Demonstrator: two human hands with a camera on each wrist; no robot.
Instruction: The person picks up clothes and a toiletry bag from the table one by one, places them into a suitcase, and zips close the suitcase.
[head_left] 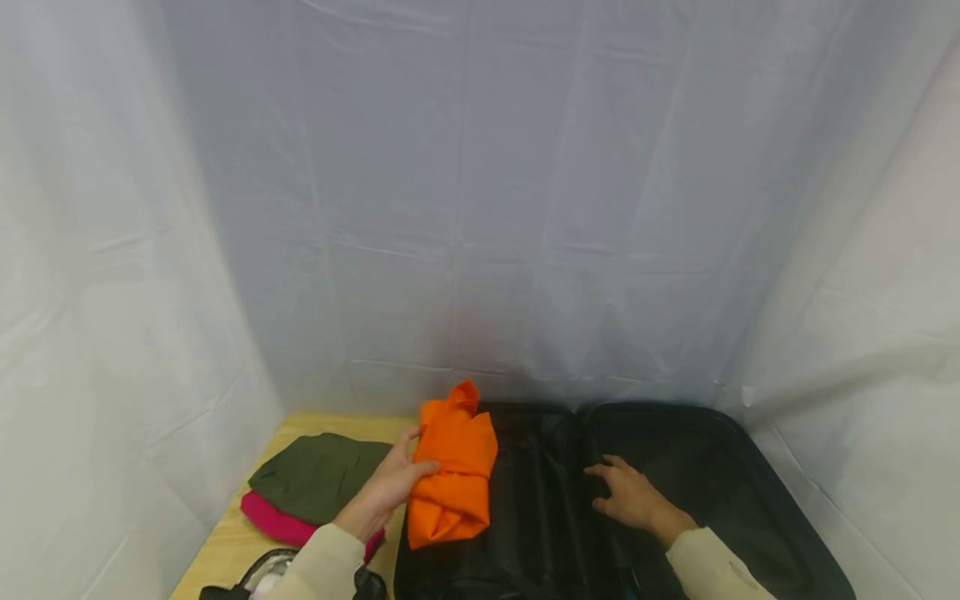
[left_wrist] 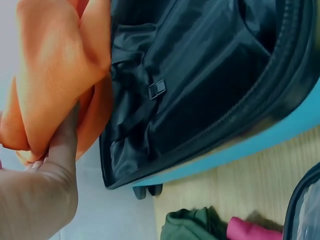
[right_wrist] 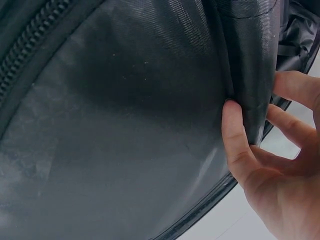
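White sheeting [head_left: 480, 208] hangs behind and to both sides, the largest thing in view. Below it, a wooden table [head_left: 225, 542] shows bare along its left edge and far left corner.

Open suitcase [head_left: 675, 492] covers most of the table's right and middle: black lining, both halves laid flat, hinge running away from the person. Left wrist view shows its shell is teal [left_wrist: 280, 135], with a small wheel at the corner and a strap buckle [left_wrist: 157, 89] inside the lining.

Orange garment [head_left: 453, 471], folded into a bundle, sits over the suitcase's left edge, near its far left corner, partly lifted. Left hand [head_left: 386, 492] grips it from the left side, thumb across the front, fingers curled behind; in the left wrist view the thumb [left_wrist: 62, 145] presses into the orange cloth [left_wrist: 55, 75].

On the table's left edge, well clear of the case: a folded olive-green garment [head_left: 318, 475] stacked on a pink one [head_left: 273, 518]. Near the front edge, a clear pouch with dark trim [head_left: 262, 575], partly hidden by the left sleeve.

Right hand [head_left: 630, 496] lies on the lining by the hinge, fingers spread. Right wrist view shows thumb [right_wrist: 235, 135] and fingers pinching a fold of black lining [right_wrist: 250, 75] between them.
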